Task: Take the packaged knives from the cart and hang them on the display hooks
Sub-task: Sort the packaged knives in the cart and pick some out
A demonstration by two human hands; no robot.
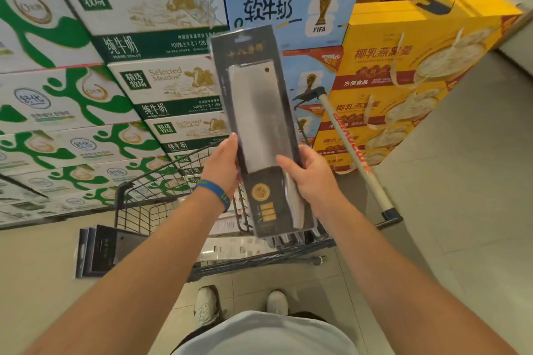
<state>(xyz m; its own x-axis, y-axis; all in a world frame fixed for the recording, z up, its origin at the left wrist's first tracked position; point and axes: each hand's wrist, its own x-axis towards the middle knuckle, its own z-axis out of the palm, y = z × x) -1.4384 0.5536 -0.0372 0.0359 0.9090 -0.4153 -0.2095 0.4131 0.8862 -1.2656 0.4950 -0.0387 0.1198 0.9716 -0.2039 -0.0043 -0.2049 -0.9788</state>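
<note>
Currently in hand: one packaged cleaver [259,124], held upright at the middle of the view. Its hang slot [245,37] is turned to 12 o'clock and its handle end to 6 o'clock. The clear face is turned toward the wearer, probably so that the slot can be sighted and lined up with a hook.

Left hand [223,164]: placed on the pack's 9 o'clock edge, with the fingers curled behind the card. A blue wristband [215,194] is worn.

Right hand [305,176]: placed on the 3 o'clock edge, with the thumb pressed across the front and the fingers wrapped behind.

Both grips are taken low, near the handle end. This is judged to steady the heavy blade while the slot is left free.

Wire shopping cart [138,204]: stood at 6 to 7 o'clock beneath the hands, the pack being held clear above it. Its pale handle bar [354,153] is seen at 3 o'clock.

Further dark knife packs [95,251]: stacked at 8 o'clock by the cart's near-left corner. Whether they lie inside the basket or on its rim cannot be told.

Display hooks: none in view, so the hanging step is judged not yet begun.

Backdrop: green-and-white milk cartons [129,8] at 10 o'clock, blue milk boxes [282,3] at 12, yellow boxes [418,66] at 2.
</note>
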